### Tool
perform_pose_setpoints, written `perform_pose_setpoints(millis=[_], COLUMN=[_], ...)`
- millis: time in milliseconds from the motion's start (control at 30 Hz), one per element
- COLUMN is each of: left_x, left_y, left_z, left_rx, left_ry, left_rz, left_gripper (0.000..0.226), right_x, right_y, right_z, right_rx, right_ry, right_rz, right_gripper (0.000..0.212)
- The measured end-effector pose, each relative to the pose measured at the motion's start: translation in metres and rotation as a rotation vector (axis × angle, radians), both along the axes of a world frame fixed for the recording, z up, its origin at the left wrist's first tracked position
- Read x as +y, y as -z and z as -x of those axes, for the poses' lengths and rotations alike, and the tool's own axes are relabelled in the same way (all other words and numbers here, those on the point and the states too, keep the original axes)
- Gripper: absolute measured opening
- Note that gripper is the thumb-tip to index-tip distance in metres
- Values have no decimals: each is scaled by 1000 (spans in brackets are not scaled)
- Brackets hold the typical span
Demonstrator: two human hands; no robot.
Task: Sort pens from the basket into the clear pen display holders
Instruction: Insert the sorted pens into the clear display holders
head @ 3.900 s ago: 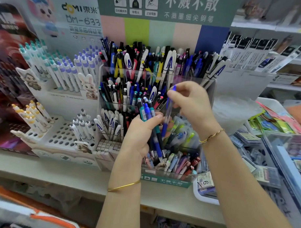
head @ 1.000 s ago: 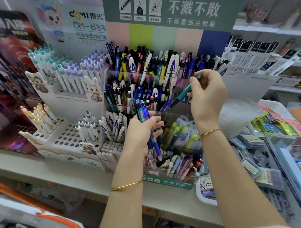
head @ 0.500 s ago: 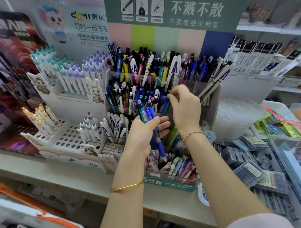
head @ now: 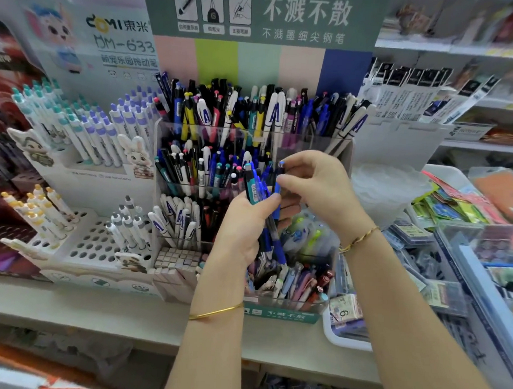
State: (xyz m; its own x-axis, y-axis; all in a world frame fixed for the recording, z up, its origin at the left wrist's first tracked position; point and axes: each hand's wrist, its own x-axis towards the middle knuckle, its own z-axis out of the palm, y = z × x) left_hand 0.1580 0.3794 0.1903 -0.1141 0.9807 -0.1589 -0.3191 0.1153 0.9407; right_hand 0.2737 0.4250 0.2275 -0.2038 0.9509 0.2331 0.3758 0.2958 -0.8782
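My left hand [head: 242, 226] grips a bundle of blue and teal pens [head: 257, 185] upright in front of the clear tiered pen holder [head: 306, 143]. My right hand [head: 314, 181] is beside it and pinches the top of one blue pen [head: 280, 169] in that bundle. The holder's tiers are packed with several upright pens in black, blue, white and yellow. Its lowest front compartment [head: 293, 283] holds pink, white and red pens lying slanted. The basket is not in view.
A white pegboard pen stand [head: 82, 240] with white pens sits to the left. A clear plastic tub [head: 386, 187] stands right of the holder, and packaged stationery [head: 452, 207] lies further right. A white tray [head: 346, 340] sits at the shelf's front edge.
My right hand put the teal pen into the middle tier, then came back to the bundle and now pinches a blue pen. My left hand stayed in place.
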Motion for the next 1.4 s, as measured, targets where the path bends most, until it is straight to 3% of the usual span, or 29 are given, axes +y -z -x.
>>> perform_pose_setpoints(millis=[167, 233, 333, 533, 733, 1033, 1167, 1267, 1400], left_x=[7, 7, 8, 10, 11, 8, 8, 9, 10], left_y=[3, 3, -1, -5, -9, -9, -10, -9, -7], left_z=[4, 7, 9, 8, 7, 7, 2, -1, 0], left_rx=[-14, -6, -4, -9, -49, -94, -50, -23, -82], left_ry=[-65, -75, -80, -74, -34, 52, 75, 84, 71], left_rz=[30, 31, 30, 75, 86, 13, -25, -39, -6], left_gripper=[17, 17, 16, 10, 13, 14, 15, 14, 17], right_x=[16, 21, 27, 37, 39, 28, 11, 5, 14], right_y=[-17, -19, -15, 9, 17, 10, -2, -6, -4], right_z=[-8, -8, -2, 18, 33, 11, 2, -1, -3], right_rx=[323, 335, 168, -313, -508, -286, -247, -185, -3], right_ry=[332, 408, 421, 293, 319, 296, 45, -75, 120], right_rz=[-161, -274, -376, -226, -220, -168, 28, 133, -8], right_gripper=[14, 13, 14, 18, 16, 5, 30, 20, 13])
